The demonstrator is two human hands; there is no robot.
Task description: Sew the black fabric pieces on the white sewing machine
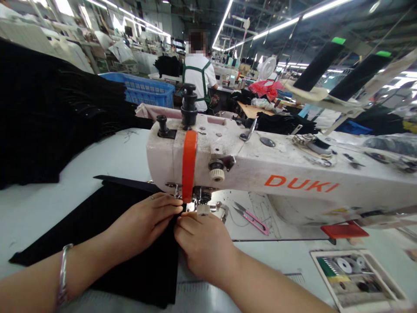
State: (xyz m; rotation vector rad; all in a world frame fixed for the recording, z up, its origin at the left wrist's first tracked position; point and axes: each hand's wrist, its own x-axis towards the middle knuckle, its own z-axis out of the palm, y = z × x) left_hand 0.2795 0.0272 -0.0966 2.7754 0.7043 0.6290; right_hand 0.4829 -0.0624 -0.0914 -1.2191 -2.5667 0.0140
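Note:
A folded piece of black fabric point(143, 265) lies on the pale sewing table, its edge under the head of a white sewing machine point(241, 161). My left hand point(150, 217) rests on the fabric, fingers stretched forward and pressing it flat beside the needle area. Close by, my right hand point(205, 239) is closed at the fabric's right edge, fingers curled and pinching it just in front of the presser foot. The needle and the stitching point are mostly hidden behind the fingers and the orange guard point(189, 167).
Pink thread snips point(252, 218) lie on the machine bed to the right. A parts tray point(355, 278) with bobbins sits at front right. Stacked black garments point(48, 117) rise at left, near a blue basket point(150, 91). Behind the machine, a person point(197, 78) faces away.

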